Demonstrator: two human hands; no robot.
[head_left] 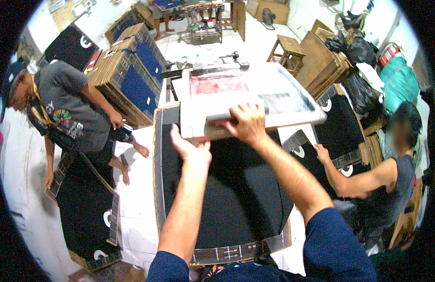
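A white-framed printing screen (299, 117) with pink and dark-stained mesh is raised at a tilt over the far part of a black fabric panel (231, 188). The panel lies on a board with a dark, marked border. At the screen's near left corner, my left hand (194, 146) is closed around the frame's edge, thumb up. My right hand (249, 123) closes over a dark bar that looks like a squeegee (216, 123), lying along the frame's near side. The hand hides much of this bar, and some blur softens its outline.
On the left, a person (74, 108) handles another black panel (85, 211). A co-worker at right (372, 192) reaches toward a black panel (337, 124). Stacked boards (116, 66), a wooden stool (288, 49) and black bags (361, 91) stand around.
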